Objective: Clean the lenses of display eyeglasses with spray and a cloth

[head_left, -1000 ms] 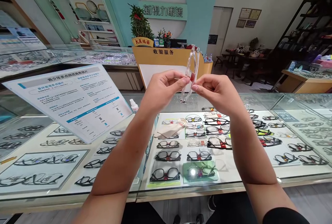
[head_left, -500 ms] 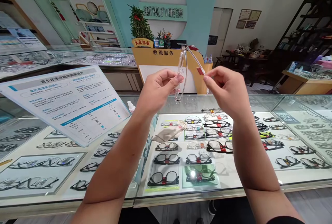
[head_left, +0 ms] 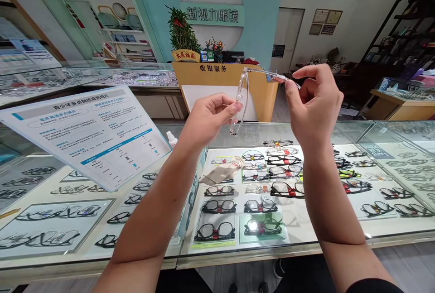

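Observation:
I hold a pair of clear plastic glasses (head_left: 242,98) up in the air over a glass display counter (head_left: 258,247). My left hand (head_left: 209,118) pinches the front of the frame, which stands edge-on and upright. My right hand (head_left: 314,100) pinches one temple arm, swung out to the right and nearly level, with a small tag near its tip. Under the counter glass lie rows of dark-framed glasses (head_left: 217,204) on white trays, and a beige cloth (head_left: 220,171) sits on top of the glass.
A tilted printed information sheet (head_left: 90,132) stands on the counter at the left. A small white bottle (head_left: 172,138) is behind it. A yellow cashier desk (head_left: 226,87) with a potted plant (head_left: 181,35) stands ahead. More glass showcases (head_left: 397,157) flank both sides.
The folded glasses have been unfolded: my right hand has swung one temple arm up and out to the right, while my left hand stayed on the frame front.

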The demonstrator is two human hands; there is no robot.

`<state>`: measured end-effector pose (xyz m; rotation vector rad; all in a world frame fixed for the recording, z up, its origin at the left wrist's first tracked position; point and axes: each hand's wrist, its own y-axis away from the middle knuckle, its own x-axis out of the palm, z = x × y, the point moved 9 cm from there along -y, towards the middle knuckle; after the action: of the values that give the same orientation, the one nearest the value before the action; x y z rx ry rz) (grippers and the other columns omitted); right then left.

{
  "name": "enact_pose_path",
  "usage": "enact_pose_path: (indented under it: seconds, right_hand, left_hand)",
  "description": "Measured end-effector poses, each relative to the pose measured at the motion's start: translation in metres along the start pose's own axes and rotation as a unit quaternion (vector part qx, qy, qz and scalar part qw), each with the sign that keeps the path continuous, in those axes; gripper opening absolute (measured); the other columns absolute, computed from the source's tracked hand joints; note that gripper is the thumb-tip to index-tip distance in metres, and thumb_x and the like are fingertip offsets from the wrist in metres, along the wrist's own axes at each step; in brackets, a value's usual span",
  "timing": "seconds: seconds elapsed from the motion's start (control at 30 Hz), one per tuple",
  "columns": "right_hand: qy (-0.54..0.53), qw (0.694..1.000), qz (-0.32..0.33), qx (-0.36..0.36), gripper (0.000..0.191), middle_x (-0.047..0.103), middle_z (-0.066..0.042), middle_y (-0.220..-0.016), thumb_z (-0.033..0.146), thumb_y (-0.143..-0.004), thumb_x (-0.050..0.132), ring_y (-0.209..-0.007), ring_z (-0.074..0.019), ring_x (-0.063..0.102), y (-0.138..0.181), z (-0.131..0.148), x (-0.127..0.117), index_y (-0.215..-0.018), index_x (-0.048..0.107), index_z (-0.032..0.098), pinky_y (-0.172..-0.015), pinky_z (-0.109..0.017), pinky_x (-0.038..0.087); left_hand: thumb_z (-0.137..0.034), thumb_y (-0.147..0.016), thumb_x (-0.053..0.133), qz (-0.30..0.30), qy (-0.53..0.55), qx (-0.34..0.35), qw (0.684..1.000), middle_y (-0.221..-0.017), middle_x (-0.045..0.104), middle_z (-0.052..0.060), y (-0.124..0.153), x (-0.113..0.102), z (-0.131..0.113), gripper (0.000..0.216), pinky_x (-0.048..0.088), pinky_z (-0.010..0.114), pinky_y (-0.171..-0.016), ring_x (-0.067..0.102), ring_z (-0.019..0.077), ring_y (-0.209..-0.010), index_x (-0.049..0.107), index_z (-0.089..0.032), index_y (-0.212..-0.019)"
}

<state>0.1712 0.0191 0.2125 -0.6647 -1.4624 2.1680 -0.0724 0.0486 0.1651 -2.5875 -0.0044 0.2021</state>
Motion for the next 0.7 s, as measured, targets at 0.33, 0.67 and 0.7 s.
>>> enact_pose_path:
  seconds: [0.33, 0.67, 0.7]
  right_hand:
    - [-0.001, 0.97, 0.232, -0.071, 0.029, 0.064, 0.002, -0.073, 0.029, -0.109, 0.063, -0.068, -0.0165, 0.058, 0.018, 0.04, 0.046, -0.134, 0.077, 0.029, -0.071, -0.032, 0.043]
    - [0.025, 0.967, 0.252, -0.037, 0.034, 0.066, 0.0, -0.073, 0.036, -0.109, 0.061, -0.073, -0.0198, 0.063, 0.016, 0.03, 0.047, -0.139, 0.075, 0.028, -0.076, -0.034, 0.046]
    - [0.028, 0.967, 0.251, -0.036, 0.033, 0.066, 0.0, -0.073, 0.037, -0.109, 0.061, -0.073, -0.0199, 0.063, 0.016, 0.029, 0.046, -0.138, 0.076, 0.028, -0.076, -0.034, 0.046]
  left_hand:
    - [-0.062, -0.081, 0.093, -0.006, -0.008, 0.004, 1.0, -0.094, 0.08, 0.007, 0.001, 0.002, -0.002, 0.043, 0.066, 0.031, -0.074, 0.075, 0.0189, -0.085, 0.079, -0.022, -0.088]
    - [-0.05, -0.087, 0.088, -0.032, -0.029, 0.003, 0.999, -0.098, 0.082, 0.007, 0.0, -0.002, -0.001, 0.028, 0.067, 0.03, -0.073, 0.077, 0.0198, -0.089, 0.08, -0.023, -0.09]
    - [-0.048, -0.088, 0.088, -0.036, -0.029, 0.003, 0.999, -0.099, 0.082, 0.007, 0.0, -0.003, -0.001, 0.027, 0.067, 0.031, -0.073, 0.077, 0.0201, -0.091, 0.08, -0.023, -0.09]
